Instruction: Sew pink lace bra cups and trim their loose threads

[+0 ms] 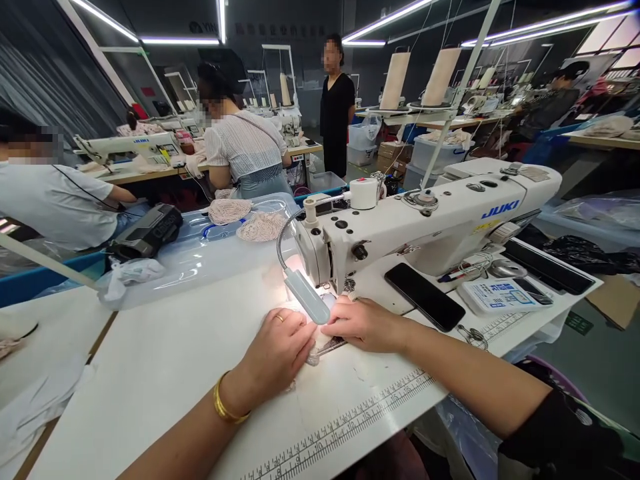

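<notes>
Both hands, left [280, 350] and right [363, 325], press flat on lace piece [320, 348]; its long axis unclear.

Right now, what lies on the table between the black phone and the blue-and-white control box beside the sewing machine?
In the head view, only bare white tabletop separates the flat black phone from the blue-and-white control box; a small pair of metal snips lies nearer the table edge, outside that gap.

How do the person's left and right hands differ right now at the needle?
The left hand lies flat, palm down, on the pale fabric just left of the needle; the right hand sits closer to the sewing machine, with small metal snips beside its fingers. The left wears a ring and a gold bangle; the right shows neither. Both rest on the white table.
</notes>
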The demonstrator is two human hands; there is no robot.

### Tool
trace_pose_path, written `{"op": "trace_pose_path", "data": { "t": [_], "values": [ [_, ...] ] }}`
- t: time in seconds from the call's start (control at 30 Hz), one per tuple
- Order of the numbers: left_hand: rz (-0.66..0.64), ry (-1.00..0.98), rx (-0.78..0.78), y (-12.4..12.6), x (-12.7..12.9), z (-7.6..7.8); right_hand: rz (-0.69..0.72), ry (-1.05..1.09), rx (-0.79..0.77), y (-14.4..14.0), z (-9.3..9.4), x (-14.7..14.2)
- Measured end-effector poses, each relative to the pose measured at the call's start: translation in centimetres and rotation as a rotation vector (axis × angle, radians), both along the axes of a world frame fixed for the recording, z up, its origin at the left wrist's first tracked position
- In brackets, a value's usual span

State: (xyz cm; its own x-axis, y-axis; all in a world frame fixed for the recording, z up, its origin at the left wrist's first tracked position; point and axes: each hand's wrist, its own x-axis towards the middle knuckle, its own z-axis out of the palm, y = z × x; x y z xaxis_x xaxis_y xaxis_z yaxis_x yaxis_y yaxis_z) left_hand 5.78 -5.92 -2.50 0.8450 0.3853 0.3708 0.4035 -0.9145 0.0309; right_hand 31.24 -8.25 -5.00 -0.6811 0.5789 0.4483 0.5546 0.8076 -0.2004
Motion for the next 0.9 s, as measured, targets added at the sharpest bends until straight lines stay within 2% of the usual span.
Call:
{"op": "trace_pose_path", "data": {
  "t": [0.3, 0.73, 0.9],
  "values": [
    [0.011, -0.024, 0.031, -0.26, 0.6, -0.12, -0.047, -0.062, -0.001, 0.04, -0.17, 0.34],
    [0.042, -0.038, -0.026, -0.35, 0.9, -0.5, -0.098, 0.003, -0.04, -0.07, -0.06, 0.18],
    [0.034, -0.01, -0.021, 0.33, 0.87, -0.33, -0.163, -0.011, -0.047, 0.01, -0.4, 0.01]
  ]
}}
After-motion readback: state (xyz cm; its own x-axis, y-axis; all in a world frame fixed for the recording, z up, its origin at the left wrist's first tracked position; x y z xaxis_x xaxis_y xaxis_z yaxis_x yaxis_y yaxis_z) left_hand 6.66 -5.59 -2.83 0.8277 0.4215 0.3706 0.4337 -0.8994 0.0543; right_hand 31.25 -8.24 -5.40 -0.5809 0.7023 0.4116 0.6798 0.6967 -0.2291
